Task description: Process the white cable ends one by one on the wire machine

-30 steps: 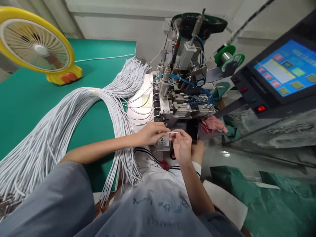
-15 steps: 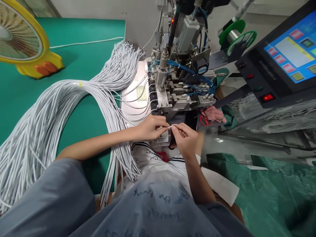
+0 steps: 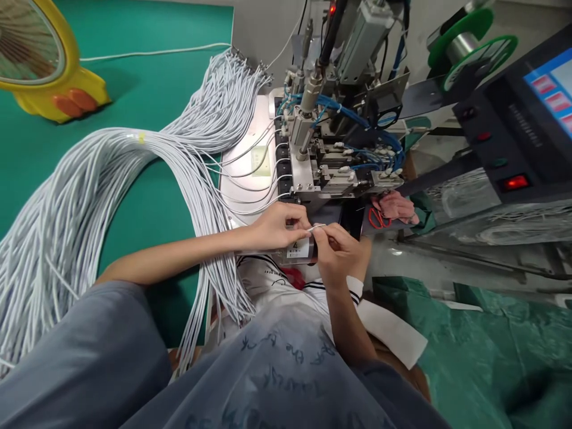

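Between my two hands runs a short bit of white cable (image 3: 316,227). My left hand (image 3: 280,226) pinches it from the left, thumb against fingers. From the right, my right hand (image 3: 334,245) holds it near its end with thumb and forefinger; the tip is too small to make out. Both hands are just in front of a machine (image 3: 308,170) with metal clamps and blue air tubes. Several white cables lead into the black holders along its left side. A thick bundle of white cables (image 3: 120,155) lies to the left, partly under my left forearm.
A yellow fan (image 3: 58,77) stands on the green table mat (image 3: 179,30). At the right are a control screen (image 3: 554,89), a green wire spool (image 3: 465,50) and a pink cloth (image 3: 395,207). Green sheeting (image 3: 482,345) lies at the lower right.
The view has shifted, so the machine and screen sit farther right and higher. Both hands still pinch the white cable, which now looks slightly bent between them.
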Demonstrator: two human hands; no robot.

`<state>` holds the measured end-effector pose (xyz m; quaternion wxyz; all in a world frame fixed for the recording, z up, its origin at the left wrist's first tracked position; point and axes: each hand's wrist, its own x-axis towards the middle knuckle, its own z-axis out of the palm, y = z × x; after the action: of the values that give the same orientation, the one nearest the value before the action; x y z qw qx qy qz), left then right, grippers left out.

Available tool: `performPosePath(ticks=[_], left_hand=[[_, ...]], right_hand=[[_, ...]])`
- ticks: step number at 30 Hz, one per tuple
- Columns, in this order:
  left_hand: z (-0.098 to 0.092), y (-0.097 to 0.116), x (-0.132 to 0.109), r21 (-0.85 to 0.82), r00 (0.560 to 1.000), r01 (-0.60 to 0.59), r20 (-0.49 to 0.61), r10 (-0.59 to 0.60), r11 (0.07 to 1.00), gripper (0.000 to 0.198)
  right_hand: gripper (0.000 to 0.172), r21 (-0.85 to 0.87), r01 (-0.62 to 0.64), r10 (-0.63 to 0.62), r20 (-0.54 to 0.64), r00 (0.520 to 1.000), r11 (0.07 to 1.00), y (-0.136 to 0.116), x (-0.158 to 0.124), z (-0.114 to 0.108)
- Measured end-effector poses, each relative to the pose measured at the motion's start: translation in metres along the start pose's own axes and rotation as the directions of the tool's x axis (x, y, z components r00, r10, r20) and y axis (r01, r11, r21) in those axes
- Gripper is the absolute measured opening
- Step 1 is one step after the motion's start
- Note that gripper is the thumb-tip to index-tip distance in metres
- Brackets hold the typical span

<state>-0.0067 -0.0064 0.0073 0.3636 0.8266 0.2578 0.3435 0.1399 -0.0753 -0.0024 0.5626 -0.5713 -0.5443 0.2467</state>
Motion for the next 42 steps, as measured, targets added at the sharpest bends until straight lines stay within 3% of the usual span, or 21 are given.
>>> performPosePath(ticks=[2, 4, 6, 7, 10, 13, 16, 18, 23, 28, 31, 33, 35, 37, 39, 42], left_hand=[[-0.004, -0.004, 0.001, 0.265, 0.981, -0.193, 0.037, 0.191, 0.945, 0.016], [-0.008, -0.008, 0.001, 0.479, 0.933, -0.358, 0.147, 0.328, 0.802, 0.022], [-0.011, -0.01, 0.001, 0.555, 0.907, -0.419, 0.215, 0.363, 0.718, 0.026], [-0.011, -0.011, 0.001, 0.553, 0.912, -0.409, 0.212, 0.352, 0.726, 0.027], [-0.007, -0.012, -0.001, 0.397, 0.97, -0.242, 0.088, 0.225, 0.885, 0.022], [-0.002, -0.009, 0.0, 0.039, 0.999, -0.043, 0.0, 0.043, 0.998, 0.016], [-0.003, -0.005, 0.003, -0.266, 0.99, 0.134, 0.077, -0.118, 0.954, 0.016], [-0.004, -0.003, 0.006, -0.346, 0.975, 0.217, 0.115, -0.188, 0.913, 0.016], [-0.005, -0.003, 0.007, -0.268, 0.988, 0.148, 0.009, -0.151, 0.952, 0.011], [-0.001, -0.007, 0.002, -0.255, 0.996, 0.082, -0.008, -0.087, 0.963, 0.012], [-0.004, -0.009, 0.002, -0.121, 1.0, -0.013, -0.012, 0.011, 0.993, 0.015], [-0.009, -0.012, 0.003, 0.123, 0.99, -0.142, 0.015, 0.141, 0.982, 0.019], [-0.016, -0.013, 0.005, 0.391, 0.96, -0.281, 0.113, 0.257, 0.877, 0.026], [-0.02, -0.014, 0.007, 0.552, 0.93, -0.368, 0.217, 0.298, 0.748, 0.031], [-0.02, -0.013, 0.007, 0.604, 0.927, -0.374, 0.232, 0.294, 0.704, 0.032], [-0.012, -0.013, 0.005, 0.533, 0.968, -0.247, 0.092, 0.235, 0.809, 0.027]], right_hand=[[0.013, -0.165, 0.089, -0.076, 0.08, 0.994, 0.982, -0.005, 0.006, -0.006], [0.017, -0.278, 0.158, -0.098, 0.216, 0.971, 0.948, -0.009, 0.013, -0.013], [0.021, -0.3, 0.173, -0.076, 0.31, 0.948, 0.938, -0.01, 0.02, -0.017], [0.022, -0.287, 0.159, -0.061, 0.322, 0.945, 0.945, -0.01, 0.022, -0.018], [0.021, -0.207, 0.075, -0.023, 0.243, 0.97, 0.975, -0.006, 0.025, -0.015], [0.019, -0.111, -0.005, 0.021, 0.142, 0.99, 0.994, -0.001, 0.024, -0.009], [0.018, -0.006, -0.069, 0.069, 0.068, 0.995, 0.998, 0.003, 0.02, -0.002], [0.018, 0.063, -0.078, 0.077, 0.009, 0.997, 0.995, 0.007, 0.016, 0.004], [0.016, 0.064, -0.03, 0.04, -0.161, 0.986, 0.998, 0.013, 0.005, 0.02], [0.022, 0.129, -0.047, 0.07, -0.172, 0.983, 0.99, 0.014, 0.001, 0.027], [0.022, 0.078, -0.007, 0.018, -0.142, 0.99, 0.997, 0.01, 0.003, 0.022], [0.018, -0.06, 0.066, -0.071, -0.085, 0.994, 0.996, 0.006, 0.008, 0.014], [0.016, -0.219, 0.136, -0.131, 0.037, 0.991, 0.966, 0.001, 0.015, 0.004], [0.02, -0.314, 0.165, -0.114, 0.175, 0.978, 0.935, -0.003, 0.022, -0.003], [0.024, -0.324, 0.147, -0.072, 0.233, 0.97, 0.935, -0.005, 0.026, -0.007], [0.023, -0.267, 0.079, -0.038, 0.156, 0.987, 0.96, -0.004, 0.026, -0.006]])
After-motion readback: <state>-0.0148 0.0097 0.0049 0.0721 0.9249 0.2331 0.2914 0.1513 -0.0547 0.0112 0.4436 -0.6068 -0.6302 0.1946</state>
